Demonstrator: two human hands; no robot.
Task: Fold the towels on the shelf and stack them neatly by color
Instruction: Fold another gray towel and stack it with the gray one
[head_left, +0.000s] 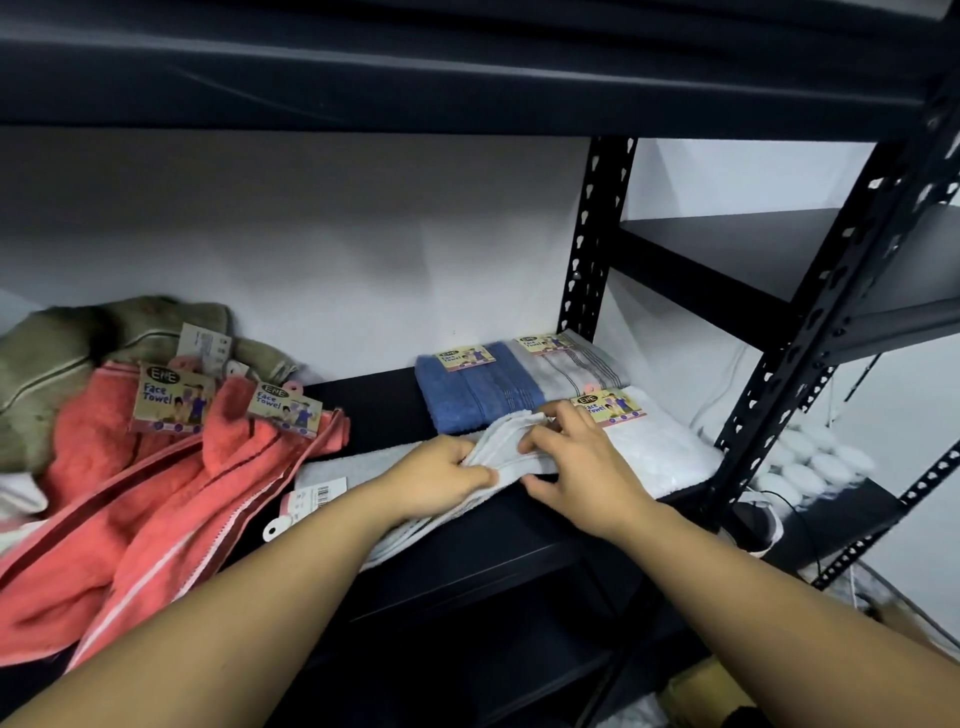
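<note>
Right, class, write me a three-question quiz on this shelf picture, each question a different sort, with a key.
1. True or false: the folded blue terry towel lies right of the folded grey striped towel.
2. Which towel do the left hand and the right hand both grip?
A. the crumpled coral-pink towels
B. the white terry towel
C. the bunched olive-green towel
3. Fill in: the unfolded coral-pink towels lie at the ____ end of the black metal shelf.

Key: 1 false; 2 B; 3 left.
</note>
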